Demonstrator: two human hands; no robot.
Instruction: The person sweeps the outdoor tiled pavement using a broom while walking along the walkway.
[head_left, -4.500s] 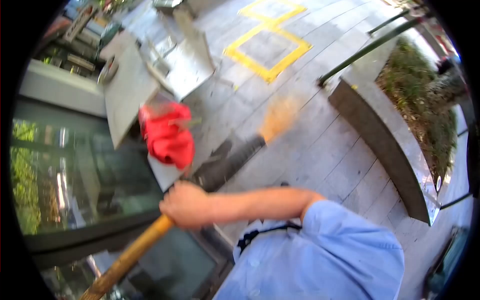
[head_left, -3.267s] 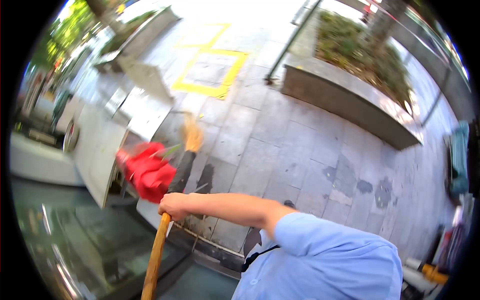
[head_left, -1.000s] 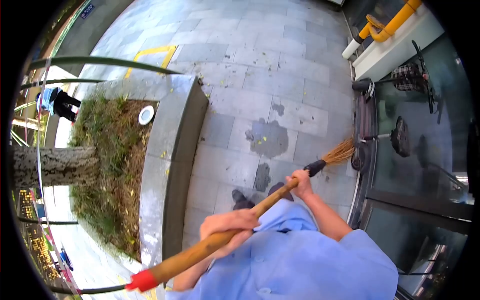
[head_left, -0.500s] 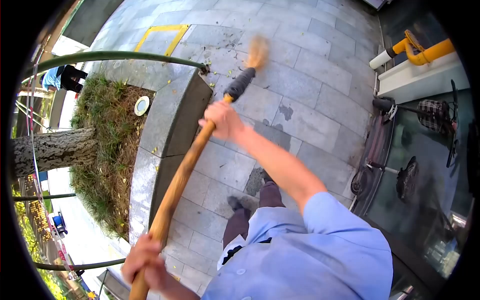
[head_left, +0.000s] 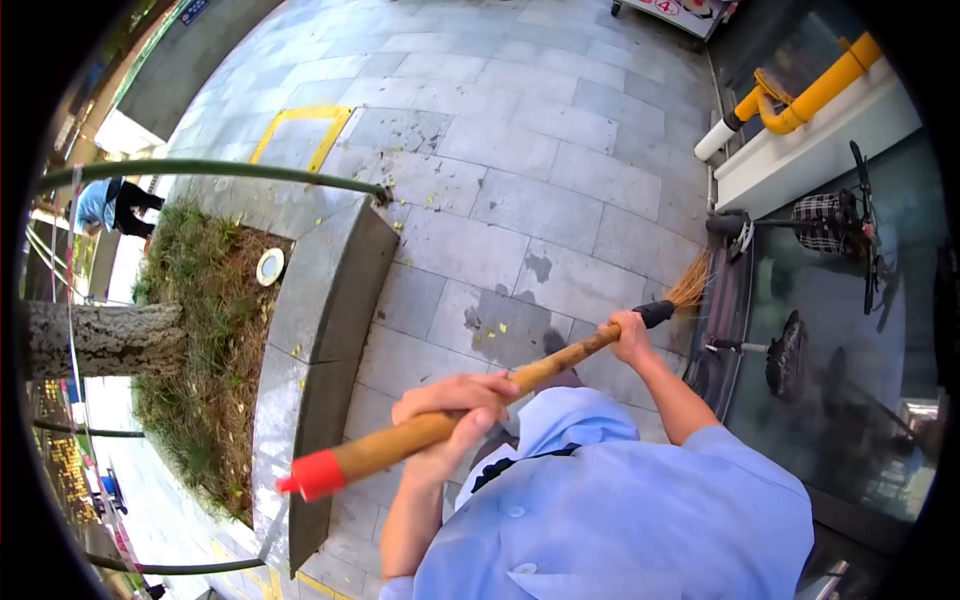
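A long wooden broom handle [head_left: 400, 440] with a red end cap runs diagonally across the view. My left hand [head_left: 455, 405] is closed round its upper part, not far from the cap. Lower down, just above the dark binding, my right hand [head_left: 630, 338] grips the same handle. The straw bristles [head_left: 690, 283] are at the paving's right edge, beside the base of the glass front. Damp patches and small yellow leaves mark the grey paving [head_left: 510, 325] left of the broom head.
A stone-edged planter [head_left: 345, 290] with grass and a tree trunk [head_left: 105, 338] lies left. Green rails cross it. At right are a bicycle [head_left: 800, 222], yellow pipes [head_left: 800, 100] and glass. A person [head_left: 115, 205] bends at far left; a wheeled cart [head_left: 680, 15] stands at top right.
Since half a second ago, the broom head has swung from the upper middle to the right edge of the paving. My right hand moved right and down; my left hand moved up and right.
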